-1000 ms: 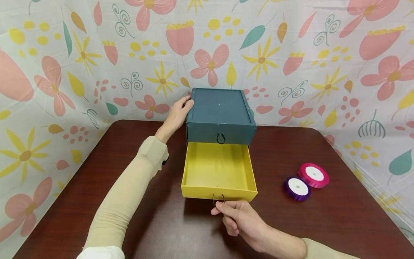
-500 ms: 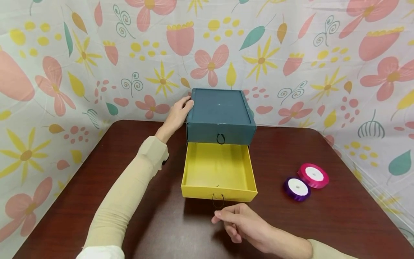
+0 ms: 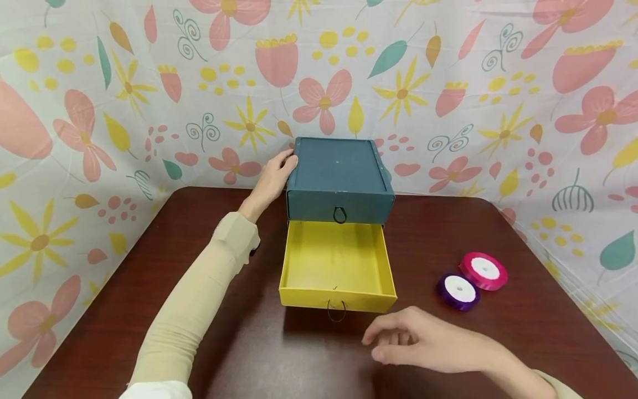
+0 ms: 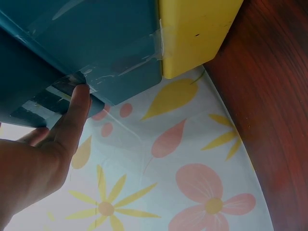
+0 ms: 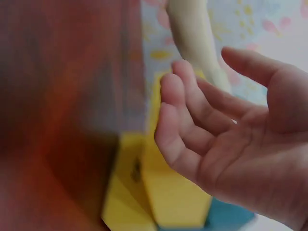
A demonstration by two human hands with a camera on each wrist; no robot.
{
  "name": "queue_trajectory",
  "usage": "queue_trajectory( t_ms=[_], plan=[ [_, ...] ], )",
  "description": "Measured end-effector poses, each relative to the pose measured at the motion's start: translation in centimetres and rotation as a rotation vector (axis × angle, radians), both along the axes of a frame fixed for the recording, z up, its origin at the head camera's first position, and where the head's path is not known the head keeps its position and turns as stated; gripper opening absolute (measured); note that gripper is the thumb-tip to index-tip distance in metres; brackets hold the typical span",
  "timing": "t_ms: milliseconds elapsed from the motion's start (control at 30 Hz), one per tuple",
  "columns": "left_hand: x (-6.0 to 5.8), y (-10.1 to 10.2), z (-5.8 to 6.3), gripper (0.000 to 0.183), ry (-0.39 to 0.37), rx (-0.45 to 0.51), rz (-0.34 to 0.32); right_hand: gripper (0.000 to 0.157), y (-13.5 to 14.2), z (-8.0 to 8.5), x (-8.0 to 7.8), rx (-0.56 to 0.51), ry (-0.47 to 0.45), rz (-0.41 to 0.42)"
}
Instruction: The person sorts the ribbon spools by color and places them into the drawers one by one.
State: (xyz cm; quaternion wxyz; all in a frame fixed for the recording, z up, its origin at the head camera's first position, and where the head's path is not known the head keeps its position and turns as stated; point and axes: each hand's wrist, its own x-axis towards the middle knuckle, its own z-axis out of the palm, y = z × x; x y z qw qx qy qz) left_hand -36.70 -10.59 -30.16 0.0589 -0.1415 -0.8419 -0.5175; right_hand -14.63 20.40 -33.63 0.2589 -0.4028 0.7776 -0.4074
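A dark teal box (image 3: 339, 166) with a small black loop on its front stands at the middle back of the table. Below its upper part, a yellow drawer (image 3: 339, 260) is pulled out toward me with nothing inside. A thin black loop handle (image 3: 336, 317) hangs from the drawer's front. My left hand (image 3: 271, 177) rests against the box's left side; in the left wrist view its fingers (image 4: 77, 113) touch the teal wall. My right hand (image 3: 423, 341) hovers apart from the drawer, to the right of the loop, fingers loosely bent and holding nothing.
Right of the drawer lie a purple ribbon spool (image 3: 459, 292) and a pink ribbon spool (image 3: 483, 271), side by side on the dark red-brown table (image 3: 219, 338). A floral cloth (image 3: 423, 111) hangs behind and at both sides of the table.
My right hand has let go of the drawer's loop handle and moved away to the right, its fingers loosening. The drawer, the box and my left hand stay in place.
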Motion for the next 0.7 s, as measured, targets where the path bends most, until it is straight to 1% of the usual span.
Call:
queue_trajectory(
  t_ms=[33,100,167,233,300,367,400,467,500,567,700],
  plan=[
    [0.0,0.0,-0.1,0.059,0.001,0.002,-0.001,0.018,0.6,0.3,-0.1,0.008,0.021,-0.017],
    [0.1,0.1,-0.2,0.059,0.002,-0.002,0.001,0.019,1.8,0.9,-0.2,0.031,0.073,-0.076],
    [0.1,0.1,-0.4,0.059,0.002,0.0,0.001,0.018,3.0,1.3,-0.4,0.052,0.132,-0.157],
    [0.0,0.0,-0.4,0.059,0.0,0.002,0.0,0.017,4.1,1.5,-0.7,0.089,0.226,-0.265],
    [0.0,0.0,-0.4,0.059,-0.002,0.004,-0.001,0.017,5.1,1.4,-1.3,0.164,0.347,-0.389],
    [0.0,-0.1,-0.3,0.059,0.0,0.011,0.0,0.023,6.0,1.1,-2.0,0.263,0.462,-0.506],
    [0.0,-0.1,-0.3,0.06,0.002,0.012,0.002,0.028,6.4,0.9,-2.3,0.323,0.497,-0.558],
    [-0.1,-0.1,-0.2,0.059,0.006,0.015,0.006,0.038,7.3,0.4,-3.2,0.426,0.561,-0.626],
    [-0.1,-0.1,-0.1,0.059,0.005,0.018,0.008,0.042,7.7,0.0,-3.6,0.464,0.58,-0.651],
    [-0.1,-0.1,-0.1,0.059,0.006,0.01,0.012,0.051,8.7,-0.7,-4.2,0.542,0.589,-0.694],
    [-0.2,-0.1,0.0,0.058,0.009,-0.007,0.01,0.062,10.3,-2.0,-4.9,0.661,0.558,-0.759]
  ],
)
